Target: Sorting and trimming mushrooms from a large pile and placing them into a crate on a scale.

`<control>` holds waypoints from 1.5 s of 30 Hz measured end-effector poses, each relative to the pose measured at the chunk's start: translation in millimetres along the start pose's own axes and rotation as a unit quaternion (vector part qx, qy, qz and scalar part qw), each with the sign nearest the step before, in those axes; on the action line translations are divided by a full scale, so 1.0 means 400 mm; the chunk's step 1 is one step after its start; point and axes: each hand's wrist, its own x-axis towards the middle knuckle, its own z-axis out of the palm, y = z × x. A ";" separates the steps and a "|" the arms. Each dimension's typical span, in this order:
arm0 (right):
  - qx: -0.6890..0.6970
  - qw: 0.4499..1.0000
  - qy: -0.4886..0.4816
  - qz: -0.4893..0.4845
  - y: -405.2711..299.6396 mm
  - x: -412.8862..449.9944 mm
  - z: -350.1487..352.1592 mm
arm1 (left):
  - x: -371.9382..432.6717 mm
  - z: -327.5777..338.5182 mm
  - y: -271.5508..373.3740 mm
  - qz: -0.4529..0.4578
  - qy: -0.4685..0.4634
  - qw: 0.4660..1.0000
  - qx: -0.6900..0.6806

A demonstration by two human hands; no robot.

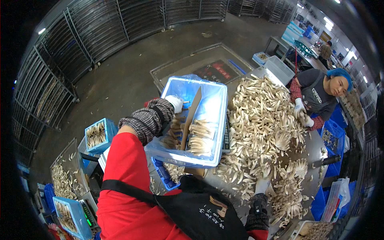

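Note:
My left hand [175, 103], in a white glove, is over the left side of a light-blue foam box [223, 120] lined with clear plastic. A mushroom stem shows beside its fingers, but the grip is hidden. A brown divider [191, 118] stands lengthwise in the box, with mushrooms lying in rows [200, 137] at the near end on both sides of it. My right hand [262, 185], also white-gloved, touches the near edge of a large heap of long pale mushrooms [258, 114] on the metal table. Mushrooms lie at its fingertips; whether it grips any is unclear.
A co-worker [321, 93] in a blue hair cover handles mushrooms across the heap. A digital scale [226, 136] sits partly under the box. A blue basket [163, 174] of mushrooms lies nearer me. Packed foam boxes [105, 144] stand at left, wheeled racks [144, 18] behind.

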 end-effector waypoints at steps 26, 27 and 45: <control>0.599 0.784 -0.095 0.134 -0.042 -0.054 -0.072 | -0.131 -0.121 0.117 0.109 0.315 0.907 -0.256; 0.635 0.755 -0.089 0.137 -0.056 -0.057 -0.080 | -0.122 -0.135 0.151 0.160 0.371 0.862 -0.304; 0.328 0.864 0.220 -0.313 -0.179 -0.179 -0.260 | -0.357 -0.083 1.060 0.258 -0.086 0.552 -0.788</control>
